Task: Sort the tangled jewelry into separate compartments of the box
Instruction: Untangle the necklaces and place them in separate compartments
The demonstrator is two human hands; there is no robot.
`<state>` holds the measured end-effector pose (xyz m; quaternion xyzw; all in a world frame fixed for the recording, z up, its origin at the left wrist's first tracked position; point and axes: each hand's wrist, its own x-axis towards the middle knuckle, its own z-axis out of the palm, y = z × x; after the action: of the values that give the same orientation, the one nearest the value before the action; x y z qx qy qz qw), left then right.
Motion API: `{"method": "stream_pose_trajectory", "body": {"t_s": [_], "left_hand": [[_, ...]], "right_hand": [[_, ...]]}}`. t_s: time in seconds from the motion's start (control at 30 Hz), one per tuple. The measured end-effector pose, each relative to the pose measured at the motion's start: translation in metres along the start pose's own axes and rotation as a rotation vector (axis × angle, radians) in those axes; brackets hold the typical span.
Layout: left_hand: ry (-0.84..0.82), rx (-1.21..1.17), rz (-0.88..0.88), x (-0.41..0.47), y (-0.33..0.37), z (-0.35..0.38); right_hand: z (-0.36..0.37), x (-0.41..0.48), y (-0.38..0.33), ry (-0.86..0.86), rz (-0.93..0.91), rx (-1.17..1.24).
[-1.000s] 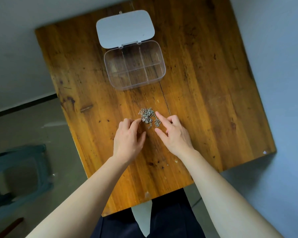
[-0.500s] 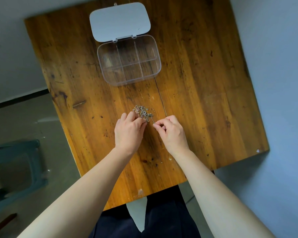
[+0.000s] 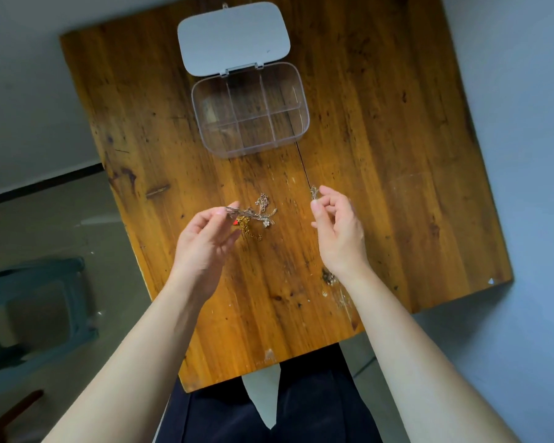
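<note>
Surface: worn brown wooden table (image 3: 381, 187), fills the centre of the frame, scratched and stained.
Box: clear plastic compartment box (image 3: 304, 129), upper centre, resting on the table; six compartments in two rows of three; nothing visible inside any of them.
Lid: pale grey rounded lid (image 3: 234, 36), hinged open at the far side of the box, lying flat toward the top edge of the frame.
Jewelry cluster: tangled silver and gold chains with small charms (image 3: 258, 215), centre of the frame, between the two hands; a gold strand trails toward the lower side; a small red spot shows at its left edge.
Left hand (image 3: 205, 244): centre left, thumb and forefinger pinched on the left end of the cluster; other fingers loosely curled.
Right hand (image 3: 341, 228): centre right, thumb and forefinger pinched on a small silver piece (image 3: 314, 192) held at the fingertips, apart from the cluster.
Link between piece and cluster: cannot tell; no connecting chain resolved.
Height of cluster: cannot tell whether lifted or touching the wood.
Floor: dark blue stool (image 3: 36, 314), lower left, blurred.
</note>
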<state>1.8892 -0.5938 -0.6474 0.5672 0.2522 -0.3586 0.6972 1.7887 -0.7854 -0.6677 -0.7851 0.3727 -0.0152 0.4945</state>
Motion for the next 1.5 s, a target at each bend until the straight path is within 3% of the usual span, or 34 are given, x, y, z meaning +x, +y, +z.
{"method": "stream_pose_trajectory", "body": {"t_s": [0.23,0.37,0.53,0.6,0.63,0.7,0.8,0.87,1.1,1.3,1.5], "left_hand": [[0.166,-0.414,-0.14,0.012,0.012,-0.009],[0.331,-0.457,-0.24,0.01,0.015,-0.011],[0.368,-0.565,-0.315,0.006,0.018,-0.014],[0.355,-0.519,-0.316,0.005,0.018,-0.015],[0.351,-0.418,-0.273,0.005,0.017,-0.017],[0.364,0.007,-0.058,0.004,0.015,-0.02],[0.365,0.721,0.371,0.001,0.014,-0.027],[0.353,0.889,0.483,-0.002,0.017,-0.028],[0.39,0.793,0.637,-0.013,0.028,-0.028],[0.329,0.64,0.705,-0.023,0.043,-0.021],[0.224,0.438,0.747,-0.034,0.075,0.0]], "right_hand": [[0.016,0.011,-0.017,-0.062,0.261,0.382],[0.024,0.008,-0.021,-0.126,0.408,0.544],[0.026,0.005,-0.027,-0.142,0.667,0.943],[0.026,0.004,-0.027,-0.156,0.689,0.967],[0.027,0.004,-0.027,-0.164,0.674,0.949],[0.028,0.003,-0.028,-0.174,0.608,0.852],[0.03,0.004,-0.027,-0.179,0.365,0.378],[0.033,0.005,-0.025,-0.167,0.228,0.082],[0.054,0.004,-0.021,-0.299,0.034,-0.47],[0.054,0.004,-0.024,-0.284,0.012,-0.39],[0.031,0.008,-0.038,-0.142,0.065,-0.195]]}}
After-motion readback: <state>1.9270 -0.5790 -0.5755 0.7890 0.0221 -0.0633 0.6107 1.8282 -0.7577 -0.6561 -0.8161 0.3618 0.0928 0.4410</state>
